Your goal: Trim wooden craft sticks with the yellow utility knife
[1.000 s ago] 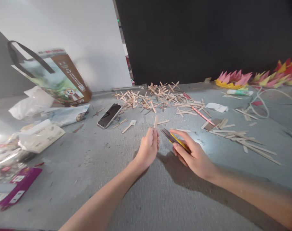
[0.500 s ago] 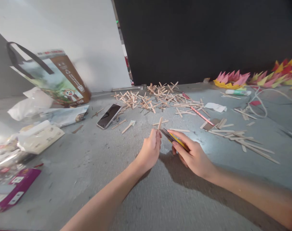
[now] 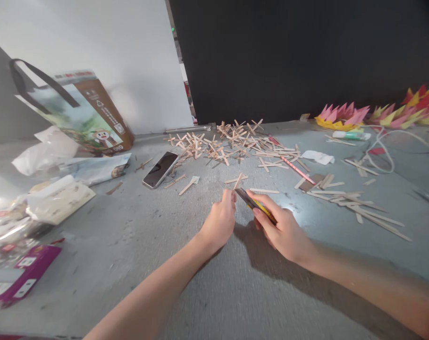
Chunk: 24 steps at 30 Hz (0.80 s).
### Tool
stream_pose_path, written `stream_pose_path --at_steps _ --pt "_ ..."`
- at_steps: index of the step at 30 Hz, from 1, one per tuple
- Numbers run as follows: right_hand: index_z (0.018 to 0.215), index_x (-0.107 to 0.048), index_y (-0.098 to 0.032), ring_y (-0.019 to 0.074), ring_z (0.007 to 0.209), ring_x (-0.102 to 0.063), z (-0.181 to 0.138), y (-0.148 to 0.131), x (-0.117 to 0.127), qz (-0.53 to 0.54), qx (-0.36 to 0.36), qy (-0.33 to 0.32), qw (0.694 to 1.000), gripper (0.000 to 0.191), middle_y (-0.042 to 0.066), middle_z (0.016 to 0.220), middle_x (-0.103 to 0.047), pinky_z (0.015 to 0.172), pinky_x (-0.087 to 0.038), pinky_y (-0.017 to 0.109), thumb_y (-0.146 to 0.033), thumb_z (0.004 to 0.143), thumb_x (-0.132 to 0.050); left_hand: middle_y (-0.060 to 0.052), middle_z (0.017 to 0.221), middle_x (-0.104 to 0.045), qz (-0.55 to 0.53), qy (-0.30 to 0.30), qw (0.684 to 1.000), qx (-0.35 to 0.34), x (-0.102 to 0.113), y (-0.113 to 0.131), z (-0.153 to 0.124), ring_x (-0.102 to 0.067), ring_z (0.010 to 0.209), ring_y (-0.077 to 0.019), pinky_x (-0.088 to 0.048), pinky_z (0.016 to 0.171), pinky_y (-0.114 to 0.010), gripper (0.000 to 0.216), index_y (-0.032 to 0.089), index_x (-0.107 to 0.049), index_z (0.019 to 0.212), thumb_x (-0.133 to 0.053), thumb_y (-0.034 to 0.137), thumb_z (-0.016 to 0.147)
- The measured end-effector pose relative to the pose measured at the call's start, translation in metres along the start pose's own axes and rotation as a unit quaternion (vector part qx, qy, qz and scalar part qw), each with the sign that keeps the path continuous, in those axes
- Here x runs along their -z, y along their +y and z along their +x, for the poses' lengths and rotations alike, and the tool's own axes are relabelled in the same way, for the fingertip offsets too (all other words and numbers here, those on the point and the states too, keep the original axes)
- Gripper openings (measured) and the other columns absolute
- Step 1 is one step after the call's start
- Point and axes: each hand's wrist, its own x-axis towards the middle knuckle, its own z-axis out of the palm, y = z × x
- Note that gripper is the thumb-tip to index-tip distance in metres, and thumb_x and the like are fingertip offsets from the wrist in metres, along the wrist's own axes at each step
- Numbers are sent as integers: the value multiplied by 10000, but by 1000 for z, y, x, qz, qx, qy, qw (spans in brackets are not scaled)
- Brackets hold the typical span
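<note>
My left hand (image 3: 219,219) is closed around the lower end of a wooden craft stick (image 3: 238,181), whose upper part pokes out above the fingers. In my right hand (image 3: 283,229) is a utility knife (image 3: 258,207) with a dark front and a yellow grip strip. The knife's front end points up and left and meets the stick just above my left fingers; whether the blade cuts into it is too small to tell. Just beyond the hands, single craft sticks (image 3: 264,191) lie flat on the grey table (image 3: 200,293).
A large pile of craft sticks (image 3: 217,144) lies at the back. Left are a phone (image 3: 160,170), a carrier bag (image 3: 90,118), plastic packaging (image 3: 58,200) and a purple box (image 3: 32,271). Right are a pink pencil (image 3: 297,170), more sticks, a glue stick (image 3: 351,135), a white cable (image 3: 386,153) and paper crowns (image 3: 341,116).
The craft stick in my left hand now leans further to the right. My right hand and the knife have hardly moved.
</note>
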Motion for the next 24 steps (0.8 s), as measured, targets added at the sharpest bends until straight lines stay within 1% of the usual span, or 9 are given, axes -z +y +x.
stream_pose_path --at_steps 4,10,15,19,24 --pt "1523 -497 -309 104 407 -438 -1 -5 -3 21 -23 -4 999 446 -38 659 -529 368 -355 229 -413 1092 -445 63 687 -430 6 21 1000 1 -4 -2 0 -350 537 -108 -250 552 -247 92 235 -395 959 -375 167 1018" --pt "1544 -458 -286 94 341 -388 -3 -11 -7 87 -64 -19 994 494 -83 574 -425 327 -361 222 -440 1075 -470 70 656 -419 12 30 999 3 -6 -2 0 -334 512 -101 -213 538 -254 111 231 -404 966 -351 233 1063" --pt "1542 -441 -313 69 298 -376 -4 -14 -10 151 -95 -24 984 524 -101 613 -440 277 -328 192 -485 1049 -498 62 671 -433 22 43 999 -12 -7 -4 0 -346 509 -101 -221 533 -256 112 233 -398 954 -354 212 1055" --pt "1540 -426 -324 56 291 -363 -3 -17 -9 190 -106 -36 975 536 -116 628 -446 274 -351 180 -482 1036 -515 59 677 -444 39 48 998 -19 -9 -4 0 -375 515 -108 -230 526 -254 93 237 -384 951 -376 196 1034" --pt "1508 -443 -325 50 294 -309 -1 -21 -7 234 -125 -54 963 522 -123 606 -448 277 -379 180 -473 1017 -534 57 665 -463 28 58 998 5 -10 3 -1 -392 510 -110 -234 533 -254 124 240 -384 931 -355 220 1050"
